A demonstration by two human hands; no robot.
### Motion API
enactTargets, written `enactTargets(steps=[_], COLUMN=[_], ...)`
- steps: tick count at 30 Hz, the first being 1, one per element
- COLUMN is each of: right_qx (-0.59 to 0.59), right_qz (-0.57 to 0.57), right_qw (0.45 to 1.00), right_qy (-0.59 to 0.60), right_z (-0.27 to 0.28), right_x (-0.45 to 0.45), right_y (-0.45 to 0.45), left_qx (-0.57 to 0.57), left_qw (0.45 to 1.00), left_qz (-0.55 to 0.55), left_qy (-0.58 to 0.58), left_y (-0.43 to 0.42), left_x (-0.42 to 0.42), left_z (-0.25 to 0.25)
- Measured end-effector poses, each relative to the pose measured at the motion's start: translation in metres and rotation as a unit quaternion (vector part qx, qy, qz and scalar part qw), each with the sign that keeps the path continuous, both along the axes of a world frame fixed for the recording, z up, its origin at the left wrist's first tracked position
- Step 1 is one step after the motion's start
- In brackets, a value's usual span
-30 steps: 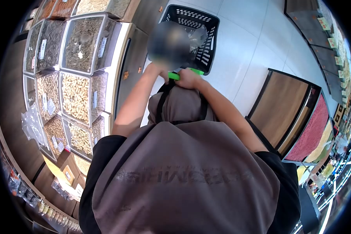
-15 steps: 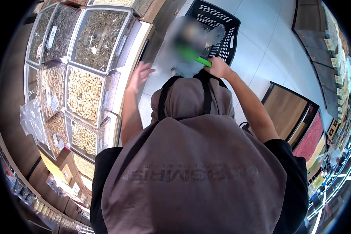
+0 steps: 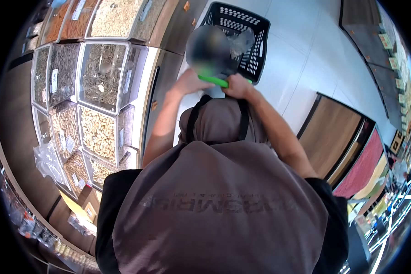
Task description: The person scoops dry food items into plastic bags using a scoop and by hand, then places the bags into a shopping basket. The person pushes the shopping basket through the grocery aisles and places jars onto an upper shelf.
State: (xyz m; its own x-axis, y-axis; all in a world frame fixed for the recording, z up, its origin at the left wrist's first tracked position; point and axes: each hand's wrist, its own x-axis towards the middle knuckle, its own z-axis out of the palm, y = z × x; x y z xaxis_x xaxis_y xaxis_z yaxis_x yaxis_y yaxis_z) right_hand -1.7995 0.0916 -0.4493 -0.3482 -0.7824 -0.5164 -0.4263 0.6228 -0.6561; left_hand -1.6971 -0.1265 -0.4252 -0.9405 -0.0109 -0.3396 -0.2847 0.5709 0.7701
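A bright green handle (image 3: 218, 82) runs across the near end of a black perforated shopping basket (image 3: 259, 57). My left hand (image 3: 188, 82) is closed round the handle's left part. Farther right, my right hand (image 3: 239, 86) grips the same handle. Clear plastic bagging (image 3: 241, 43) shows inside the basket. A round blurred patch hides the basket's near left part, so what lies there cannot be made out.
Clear bulk bins of peanuts (image 3: 97, 130) and dark seeds (image 3: 102, 73) line the left side. A plastic bag (image 3: 51, 160) hangs at their outer edge. To the right stands a wood-panelled display unit (image 3: 333, 132), with pale floor tiles (image 3: 292, 50) between.
My left hand has moved right from beside the bins and taken hold of the green handle. The bins have shifted down in view, while the basket sits slightly farther left.
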Motion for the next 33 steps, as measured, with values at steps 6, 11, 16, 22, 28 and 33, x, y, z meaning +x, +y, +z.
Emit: enactTargets(steps=[6,11,16,22,28,33], right_qx=[-0.026,-0.039,-0.048,-0.016,-0.029,-0.054], right_qz=[0.015,0.024,0.034,0.098,0.053,0.033], right_qw=[0.999,0.998,0.998,0.994,0.996,0.998], right_qy=[-0.024,-0.053,-0.031,-0.043,-0.072,-0.012], right_z=[0.003,0.003,-0.010,-0.019,0.001,-0.004], right_x=[-0.023,-0.046,-0.077,-0.124,-0.142,-0.138], right_y=[-0.003,-0.011,-0.022,-0.045,-0.045,-0.045], left_qx=[-0.275,-0.263,-0.252,-0.198,-0.181,-0.145], left_qw=[0.944,0.955,0.957,0.956,0.959,0.981], left_qz=[-0.027,0.015,0.112,0.209,0.218,0.130], left_qy=[-0.183,-0.134,-0.086,-0.057,0.017,-0.025], left_y=[0.055,0.050,0.052,0.044,0.039,0.003], left_x=[-0.039,-0.050,-0.077,-0.096,-0.116,-0.132], left_z=[-0.016,-0.032,-0.019,0.014,0.009,0.002])
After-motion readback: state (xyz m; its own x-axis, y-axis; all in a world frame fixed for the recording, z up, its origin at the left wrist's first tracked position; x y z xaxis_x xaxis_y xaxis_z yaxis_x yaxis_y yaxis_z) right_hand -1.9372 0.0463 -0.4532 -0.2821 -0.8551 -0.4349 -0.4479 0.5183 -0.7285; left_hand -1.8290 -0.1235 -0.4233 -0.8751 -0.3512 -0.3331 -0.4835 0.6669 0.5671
